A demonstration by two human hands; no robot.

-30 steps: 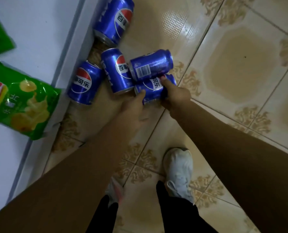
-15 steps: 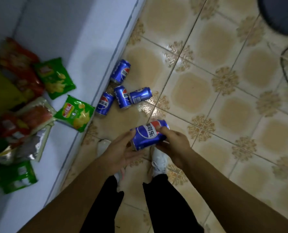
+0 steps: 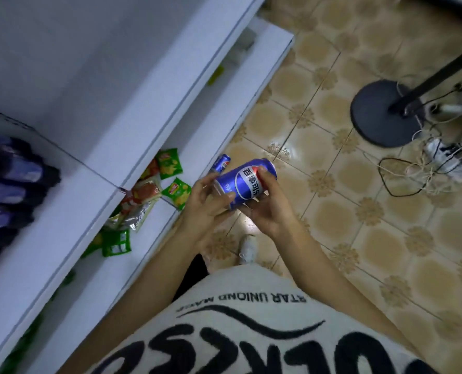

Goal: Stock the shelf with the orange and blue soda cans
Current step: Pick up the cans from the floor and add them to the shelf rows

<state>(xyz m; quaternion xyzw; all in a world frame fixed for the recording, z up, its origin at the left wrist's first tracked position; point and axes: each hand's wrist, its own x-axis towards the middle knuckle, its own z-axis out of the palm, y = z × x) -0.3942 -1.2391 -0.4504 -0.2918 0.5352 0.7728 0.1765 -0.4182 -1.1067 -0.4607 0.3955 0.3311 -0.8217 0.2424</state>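
blue can (image 3: 244, 184) held, snack bags (image 3: 170, 167), floor cables (image 3: 425, 170)

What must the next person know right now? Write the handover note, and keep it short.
The left hand grips the lower end of the blue can.
The right hand grips the same can nearer its top. The can lies tilted between both hands, above the tiled floor.
A second blue can lies on the floor by the bottom shelf, partly hidden.
The snack bags lie on that shelf. The dark blue shapes on a higher shelf are too blurred to name.
Done: one can in hand.
Left: shelve it, then the floor can. No orange cans in view.
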